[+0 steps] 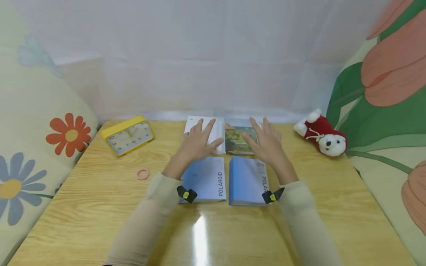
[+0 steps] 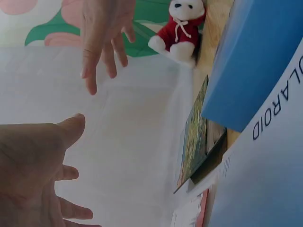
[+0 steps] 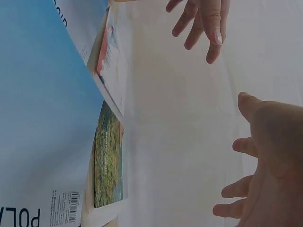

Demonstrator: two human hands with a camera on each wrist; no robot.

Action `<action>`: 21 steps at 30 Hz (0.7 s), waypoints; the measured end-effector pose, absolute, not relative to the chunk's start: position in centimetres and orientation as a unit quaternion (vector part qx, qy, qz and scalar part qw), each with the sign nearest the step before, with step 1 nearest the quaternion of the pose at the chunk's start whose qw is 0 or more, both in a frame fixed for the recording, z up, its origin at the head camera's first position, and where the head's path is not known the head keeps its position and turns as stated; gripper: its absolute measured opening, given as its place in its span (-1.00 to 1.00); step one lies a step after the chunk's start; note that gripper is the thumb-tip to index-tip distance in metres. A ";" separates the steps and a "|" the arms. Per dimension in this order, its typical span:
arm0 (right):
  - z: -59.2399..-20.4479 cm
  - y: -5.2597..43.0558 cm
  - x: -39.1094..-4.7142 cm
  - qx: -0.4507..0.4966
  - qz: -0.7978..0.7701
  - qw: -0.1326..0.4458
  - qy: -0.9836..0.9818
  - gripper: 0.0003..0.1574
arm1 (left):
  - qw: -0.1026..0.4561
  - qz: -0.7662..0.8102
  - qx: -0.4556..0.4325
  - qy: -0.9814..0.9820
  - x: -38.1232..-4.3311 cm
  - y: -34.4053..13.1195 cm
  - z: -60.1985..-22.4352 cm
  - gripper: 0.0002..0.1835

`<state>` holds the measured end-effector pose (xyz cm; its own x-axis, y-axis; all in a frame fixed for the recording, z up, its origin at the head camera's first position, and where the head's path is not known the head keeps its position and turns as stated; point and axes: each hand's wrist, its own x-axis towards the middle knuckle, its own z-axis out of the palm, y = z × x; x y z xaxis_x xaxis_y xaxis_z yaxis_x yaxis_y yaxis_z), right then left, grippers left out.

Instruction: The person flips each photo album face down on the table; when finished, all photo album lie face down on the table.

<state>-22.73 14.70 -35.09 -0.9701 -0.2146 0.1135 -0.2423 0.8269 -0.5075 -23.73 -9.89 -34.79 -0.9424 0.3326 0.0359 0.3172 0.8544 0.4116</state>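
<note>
My left hand [image 1: 197,145] hovers palm down with fingers spread, above a white book [image 1: 219,142] and the far edge of a thick blue-and-white POLAROID album or box [image 1: 206,183]. Mirroring it, my right hand [image 1: 270,147] hangs over a book with a landscape cover [image 1: 235,138] and the back of a second POLAROID album or box [image 1: 247,188]. Both hands hold nothing. In the left wrist view, a gap separates the left hand [image 2: 33,161] from the books. The right wrist view likewise shows the right hand [image 3: 279,156] apart from them. The four items form two rows.
At the table's back left stands a yellow alarm clock [image 1: 129,137], with a pink ring [image 1: 142,174] lying in front of it. A white plush bear in a red hoodie [image 1: 321,135] lies at the back right. Behind the wooden table [image 1: 100,221] hangs a white cloth [image 1: 206,74].
</note>
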 end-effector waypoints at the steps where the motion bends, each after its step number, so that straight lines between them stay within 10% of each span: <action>1: -35.2 14.9 -22.3 0.124 0.273 0.025 -0.954 -0.03 | 0.026 0.228 0.188 0.955 -23.4 -9.7 -34.9 -0.08; 10: -36.4 16.5 -18.9 0.175 0.288 -0.001 -0.942 -0.02 | 0.119 0.334 0.291 0.889 -20.5 -9.9 -36.6 0.43; 21: -41.1 18.1 -16.6 0.201 0.324 -0.086 -0.920 0.58 | 0.152 0.240 0.244 0.927 -18.4 -5.6 -41.2 0.54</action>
<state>-16.56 18.08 -41.12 -0.9043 -0.4261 -0.0271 -0.3150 0.7086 -0.6314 -18.37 -5.64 -41.22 -0.8346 0.5259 -0.1638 0.3802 0.7651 0.5197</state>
